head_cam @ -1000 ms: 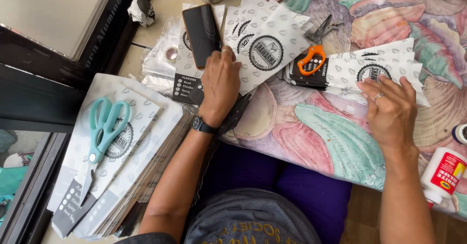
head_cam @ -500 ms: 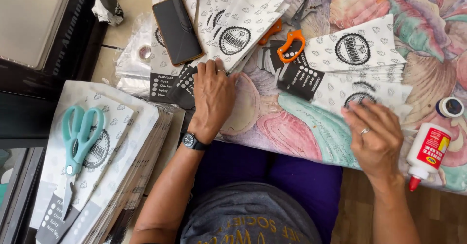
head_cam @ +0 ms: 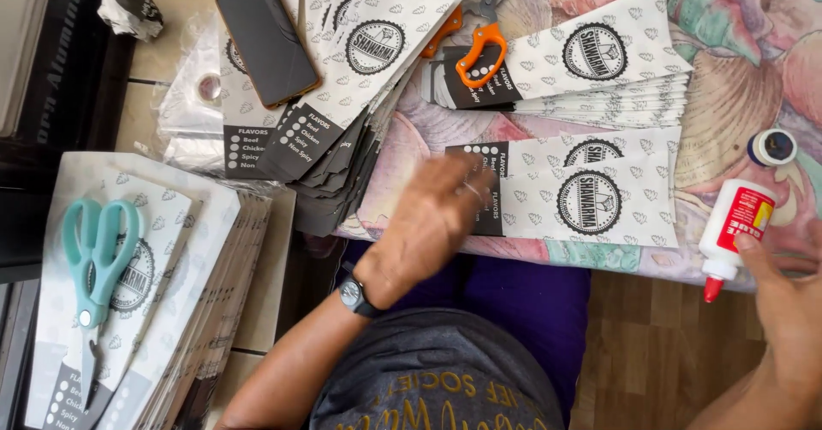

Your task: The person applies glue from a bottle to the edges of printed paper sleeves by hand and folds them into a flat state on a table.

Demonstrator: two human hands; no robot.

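My left hand (head_cam: 432, 220), blurred, hovers open over the near edge of the floral-covered table (head_cam: 753, 79), just left of a flat white printed paper sleeve (head_cam: 591, 199); a watch sits on its wrist. At the lower right my right hand (head_cam: 788, 310) grips a white glue bottle (head_cam: 735, 224) with a red tip, thumb on its side, nozzle pointing down off the table edge. The bottle's loose cap (head_cam: 772, 147) lies just above it.
More sleeves are fanned out at top centre (head_cam: 377, 44) and stacked at top right (head_cam: 616, 62), with orange-handled scissors (head_cam: 478, 49) between them. A dark phone (head_cam: 267, 38) lies on the left fan. Teal scissors (head_cam: 98, 267) rest on another sleeve stack at lower left.
The view shifted left and down. My left hand lifted off the left sleeve pile and moved right. My right hand left the sleeves and took hold of the glue bottle.
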